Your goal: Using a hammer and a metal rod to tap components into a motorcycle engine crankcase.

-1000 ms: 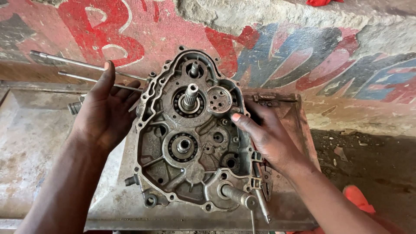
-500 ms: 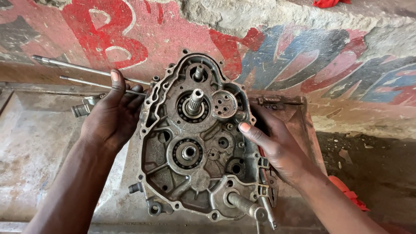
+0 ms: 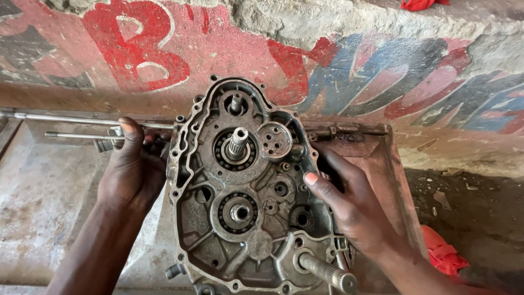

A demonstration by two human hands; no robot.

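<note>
A greasy grey engine crankcase half point(image 3: 245, 191) stands upright on a metal tray point(image 3: 49, 191), its open side facing me. Inside it are a splined shaft point(image 3: 238, 143) in a bearing, a lower bearing point(image 3: 239, 212), a small round gear plate point(image 3: 274, 140) and a thick shaft point(image 3: 327, 272) sticking out at the bottom right. My left hand point(image 3: 134, 172) grips the case's left edge. My right hand point(image 3: 349, 205) holds the right edge, thumb resting on the rim.
Two long thin metal rods point(image 3: 65, 120) lie along the back of the tray behind my left hand. A painted concrete wall point(image 3: 355, 71) rises behind. A red rag point(image 3: 445, 254) lies on the dirt ground at the right.
The view has shifted so the crankcase sits lower and more central. Both hands keep their grip on its sides; my left hand has slid slightly lower along the edge.
</note>
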